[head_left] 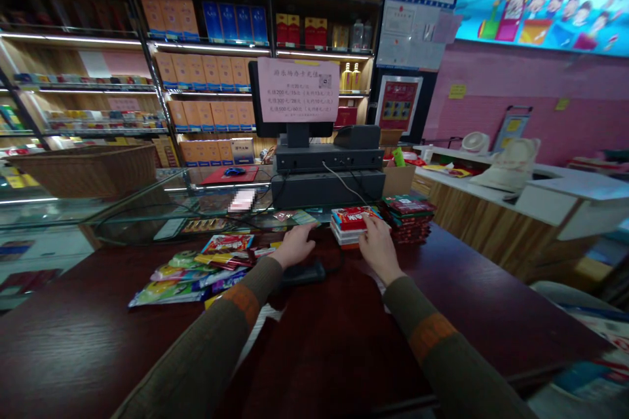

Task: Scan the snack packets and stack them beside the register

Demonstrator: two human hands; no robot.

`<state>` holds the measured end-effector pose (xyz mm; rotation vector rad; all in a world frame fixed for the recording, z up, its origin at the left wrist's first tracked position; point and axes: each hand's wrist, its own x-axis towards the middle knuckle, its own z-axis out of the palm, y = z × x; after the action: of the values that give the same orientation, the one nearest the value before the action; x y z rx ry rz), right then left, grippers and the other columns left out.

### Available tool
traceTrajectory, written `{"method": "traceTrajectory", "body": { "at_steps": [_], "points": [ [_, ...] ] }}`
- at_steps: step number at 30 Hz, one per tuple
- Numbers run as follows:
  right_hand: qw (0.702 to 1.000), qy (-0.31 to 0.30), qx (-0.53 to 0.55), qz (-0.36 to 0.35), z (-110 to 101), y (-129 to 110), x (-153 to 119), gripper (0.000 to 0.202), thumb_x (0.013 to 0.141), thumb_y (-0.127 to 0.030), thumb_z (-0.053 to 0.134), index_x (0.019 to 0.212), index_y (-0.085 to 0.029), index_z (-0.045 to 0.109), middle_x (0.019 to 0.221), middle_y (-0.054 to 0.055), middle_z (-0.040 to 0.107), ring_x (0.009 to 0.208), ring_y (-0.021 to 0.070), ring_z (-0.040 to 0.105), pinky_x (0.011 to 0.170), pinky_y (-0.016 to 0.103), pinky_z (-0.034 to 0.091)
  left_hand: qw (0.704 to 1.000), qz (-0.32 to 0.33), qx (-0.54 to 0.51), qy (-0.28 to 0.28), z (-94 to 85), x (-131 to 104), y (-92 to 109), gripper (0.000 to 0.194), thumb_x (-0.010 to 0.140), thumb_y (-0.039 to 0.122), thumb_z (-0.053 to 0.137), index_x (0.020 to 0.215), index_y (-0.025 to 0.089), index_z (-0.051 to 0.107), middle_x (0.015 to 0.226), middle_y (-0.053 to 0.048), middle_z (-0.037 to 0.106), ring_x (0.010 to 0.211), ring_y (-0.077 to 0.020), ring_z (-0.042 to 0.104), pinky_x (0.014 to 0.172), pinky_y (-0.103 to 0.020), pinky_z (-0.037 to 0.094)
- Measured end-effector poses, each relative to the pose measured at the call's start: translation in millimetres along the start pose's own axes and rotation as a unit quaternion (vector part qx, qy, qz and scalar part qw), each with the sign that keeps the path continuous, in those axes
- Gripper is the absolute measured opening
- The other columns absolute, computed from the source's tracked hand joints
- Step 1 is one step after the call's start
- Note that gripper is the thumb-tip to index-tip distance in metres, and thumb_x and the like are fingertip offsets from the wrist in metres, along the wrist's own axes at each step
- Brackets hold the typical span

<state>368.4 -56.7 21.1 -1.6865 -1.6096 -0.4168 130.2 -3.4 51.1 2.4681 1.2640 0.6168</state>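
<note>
My right hand (378,245) rests its fingertips on the near right part of a short stack of red-topped packets (351,217). Its fingers are bent but apart, not wrapped round anything. My left hand (296,244) hovers over the counter with its fingers stretched forward and nothing in them, just above a dark flat device (304,273). Right of the packets stands a taller pile of dark red and green packs (409,217). A heap of colourful snack bags (189,278) lies left of my left hand, a red packet (227,243) at its back.
The dark wooden counter (63,327) spans the front. Behind it stand a glass case (147,206), a cash register (327,186) and a monitor bearing a pink sign (298,91). A wicker basket (93,170) is at the left, a cardboard box (399,180) behind the packs.
</note>
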Motion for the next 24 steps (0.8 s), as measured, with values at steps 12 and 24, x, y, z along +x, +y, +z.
{"method": "traceTrajectory", "body": {
  "at_steps": [12,24],
  "points": [
    [0.998,-0.023,0.045,-0.048,14.3,-47.5,4.4,0.048,0.087,-0.011,0.045,0.132,-0.012,0.060,0.125,0.016,0.061,0.113,0.0287,0.054,0.104,0.044,0.046,0.998,-0.041,-0.025,0.029,-34.2,-33.8,-27.8,0.051,0.083,0.014,0.054,0.133,0.020,0.063,0.120,-0.004,0.074,0.113,-0.0199,0.067,0.105,-0.033,0.047],
    [0.984,-0.109,0.106,-0.092,39.1,-110.0,11.7,0.046,0.089,-0.013,0.044,0.130,-0.017,0.064,0.121,0.013,0.064,0.115,0.0260,0.057,0.105,0.042,0.044,0.990,-0.109,-0.033,0.084,-69.8,-77.6,-78.4,0.045,0.084,0.012,0.051,0.126,0.021,0.068,0.122,-0.004,0.074,0.116,-0.0204,0.067,0.105,-0.031,0.048]
  ]
}}
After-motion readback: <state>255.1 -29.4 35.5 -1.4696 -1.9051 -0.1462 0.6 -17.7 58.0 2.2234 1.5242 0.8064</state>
